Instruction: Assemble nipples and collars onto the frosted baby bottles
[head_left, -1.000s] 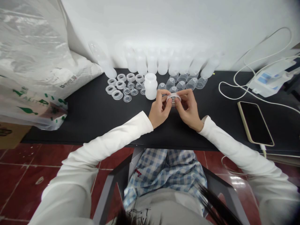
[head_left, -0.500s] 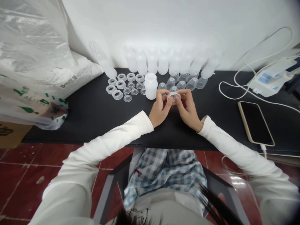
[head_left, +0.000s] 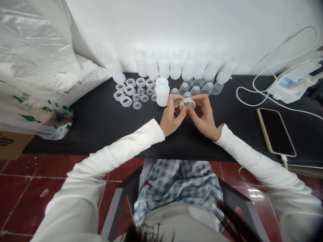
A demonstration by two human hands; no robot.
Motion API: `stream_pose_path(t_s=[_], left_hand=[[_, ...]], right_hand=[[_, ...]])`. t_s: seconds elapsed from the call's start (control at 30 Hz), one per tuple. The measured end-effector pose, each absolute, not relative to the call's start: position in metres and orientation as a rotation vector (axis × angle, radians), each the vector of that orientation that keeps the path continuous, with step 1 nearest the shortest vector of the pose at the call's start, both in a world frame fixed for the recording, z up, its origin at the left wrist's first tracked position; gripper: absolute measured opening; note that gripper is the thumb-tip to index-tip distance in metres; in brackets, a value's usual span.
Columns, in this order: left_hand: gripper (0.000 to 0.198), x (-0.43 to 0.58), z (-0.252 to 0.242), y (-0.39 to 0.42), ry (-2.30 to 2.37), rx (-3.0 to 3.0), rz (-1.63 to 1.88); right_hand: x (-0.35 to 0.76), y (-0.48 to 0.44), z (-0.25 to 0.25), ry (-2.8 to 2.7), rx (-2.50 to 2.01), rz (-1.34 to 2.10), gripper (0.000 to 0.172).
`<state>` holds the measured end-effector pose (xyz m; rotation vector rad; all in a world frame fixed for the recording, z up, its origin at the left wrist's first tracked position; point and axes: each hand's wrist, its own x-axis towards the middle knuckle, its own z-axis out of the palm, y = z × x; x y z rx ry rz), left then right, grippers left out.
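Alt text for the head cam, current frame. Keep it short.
Left hand and right hand hold a clear plastic ring between their fingertips above a black table. An open white bottle stands beside the left hand. Beyond are more rings at left, clear domed caps at right and a row of white bottles behind.

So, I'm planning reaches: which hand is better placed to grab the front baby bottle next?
Probably the left hand: the front baby bottle stands upright just beside it, while the right hand is farther away, beyond the collar ring. Both hold that ring.
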<state>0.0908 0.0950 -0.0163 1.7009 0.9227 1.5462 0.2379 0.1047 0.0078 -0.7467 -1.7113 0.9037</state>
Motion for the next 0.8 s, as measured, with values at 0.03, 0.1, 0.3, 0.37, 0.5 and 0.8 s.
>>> stream_pose_path(t_s=[0.03,0.1,0.3,0.37,0.5,0.8], left_hand=[[0.039,0.0904,-0.0162,0.0946,0.929,1.704,1.541],[0.038,0.0900,-0.0157,0.0937,0.935,1.706,1.531],[0.035,0.0911,-0.0141,0.0920,0.906,1.688,1.536],[0.036,0.0918,-0.0152,0.0928,0.904,1.664,1.535],[0.040,0.0928,-0.0191,0.0952,0.922,1.594,1.520],[0.040,0.0932,-0.0178,0.0932,0.931,1.631,1.525]], right_hand=[[0.2377,0.1038,0.0082,-1.711,-0.758,0.897,0.039],[0.2372,0.1022,0.0087,-1.710,-0.778,0.889,0.040],[0.2366,0.1015,0.0077,-1.703,-0.772,0.885,0.039],[0.2369,0.1027,0.0066,-1.705,-0.766,0.888,0.038],[0.2373,0.1053,0.0037,-1.711,-0.787,0.923,0.041],[0.2367,0.1034,0.0036,-1.700,-0.795,0.869,0.037]])
